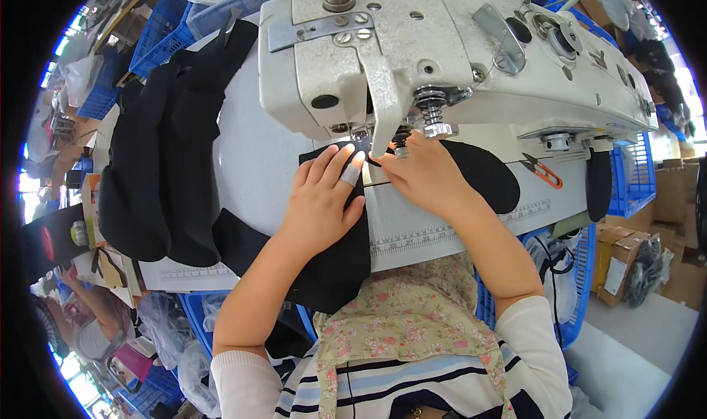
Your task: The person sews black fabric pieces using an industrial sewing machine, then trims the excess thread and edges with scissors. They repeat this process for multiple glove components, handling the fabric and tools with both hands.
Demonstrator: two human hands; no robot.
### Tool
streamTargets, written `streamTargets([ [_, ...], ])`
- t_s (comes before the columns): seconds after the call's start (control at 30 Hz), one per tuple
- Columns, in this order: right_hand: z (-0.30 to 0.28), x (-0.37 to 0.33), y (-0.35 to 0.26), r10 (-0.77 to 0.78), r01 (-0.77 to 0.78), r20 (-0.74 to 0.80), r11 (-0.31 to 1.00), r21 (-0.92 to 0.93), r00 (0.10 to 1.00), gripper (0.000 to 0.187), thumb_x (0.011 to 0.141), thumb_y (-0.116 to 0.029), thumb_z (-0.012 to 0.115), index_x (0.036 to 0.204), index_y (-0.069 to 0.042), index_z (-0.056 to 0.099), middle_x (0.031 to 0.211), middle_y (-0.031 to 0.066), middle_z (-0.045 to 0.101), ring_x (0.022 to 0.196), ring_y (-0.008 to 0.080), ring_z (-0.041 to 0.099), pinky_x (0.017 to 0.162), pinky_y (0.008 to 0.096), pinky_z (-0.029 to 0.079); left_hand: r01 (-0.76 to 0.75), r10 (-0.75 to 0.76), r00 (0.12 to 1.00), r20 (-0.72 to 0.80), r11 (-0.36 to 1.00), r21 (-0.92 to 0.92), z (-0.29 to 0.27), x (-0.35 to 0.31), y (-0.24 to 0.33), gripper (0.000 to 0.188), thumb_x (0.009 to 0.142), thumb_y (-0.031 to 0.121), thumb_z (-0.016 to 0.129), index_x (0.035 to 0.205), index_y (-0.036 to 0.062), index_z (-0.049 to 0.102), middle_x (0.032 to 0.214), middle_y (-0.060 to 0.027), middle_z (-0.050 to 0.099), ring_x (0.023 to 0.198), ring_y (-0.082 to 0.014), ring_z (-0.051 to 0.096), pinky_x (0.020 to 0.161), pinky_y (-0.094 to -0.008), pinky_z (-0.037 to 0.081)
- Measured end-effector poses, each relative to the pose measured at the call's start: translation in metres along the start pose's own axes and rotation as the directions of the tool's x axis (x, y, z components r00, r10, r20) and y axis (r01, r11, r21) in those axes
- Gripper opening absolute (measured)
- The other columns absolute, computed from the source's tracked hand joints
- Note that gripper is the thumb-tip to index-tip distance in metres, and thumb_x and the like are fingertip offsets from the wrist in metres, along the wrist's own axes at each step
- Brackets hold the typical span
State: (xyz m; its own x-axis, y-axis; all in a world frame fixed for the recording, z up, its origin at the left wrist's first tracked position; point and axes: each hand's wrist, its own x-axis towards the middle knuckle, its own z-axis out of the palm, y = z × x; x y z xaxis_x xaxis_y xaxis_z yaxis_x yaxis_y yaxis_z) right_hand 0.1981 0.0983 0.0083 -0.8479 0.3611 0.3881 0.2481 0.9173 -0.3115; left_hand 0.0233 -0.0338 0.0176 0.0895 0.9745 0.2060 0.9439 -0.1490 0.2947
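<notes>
My left hand point(322, 198) lies flat on a black fabric piece point(331, 264), fingers stretched toward the needle area of a white sewing machine point(412, 43); a pale wrap covers one fingertip. The fabric hangs over the table's front edge toward my lap. Close beside the needle, my right hand point(427, 172) is closed with thumb and finger at the edge of the black fabric, other fingertips partly hidden behind the machine's springs and screw. A rounded black part point(482, 172) shows from under this hand to the right. The needle tip is hidden.
Black fabric pieces point(158, 161) are stacked at left on the white table point(247, 139). Orange-handled thread snips point(543, 172) lie at right. A printed ruler point(434, 235) runs along the front edge. Blue crates point(578, 279) and cardboard boxes point(622, 261) stand around; another person's arm point(92, 297) shows far left.
</notes>
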Motion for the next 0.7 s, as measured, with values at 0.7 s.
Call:
streamTargets([
  [0.7,0.004,0.005,0.006,0.049,-0.05,0.023,0.998,0.034,0.999,0.014,0.078,-0.006,0.06,0.092,-0.003,0.061,0.095,0.0104,0.06,0.097,0.0303,0.057,0.091,0.0423,0.046,0.064,-0.061,0.996,-0.06,0.997,0.047,0.005,0.013,-0.004,0.032,0.077,0.024,0.068,0.099,0.0005,0.067,0.129,-0.0149,0.052,0.121,-0.0312,0.047,0.101,-0.0444,0.037],
])
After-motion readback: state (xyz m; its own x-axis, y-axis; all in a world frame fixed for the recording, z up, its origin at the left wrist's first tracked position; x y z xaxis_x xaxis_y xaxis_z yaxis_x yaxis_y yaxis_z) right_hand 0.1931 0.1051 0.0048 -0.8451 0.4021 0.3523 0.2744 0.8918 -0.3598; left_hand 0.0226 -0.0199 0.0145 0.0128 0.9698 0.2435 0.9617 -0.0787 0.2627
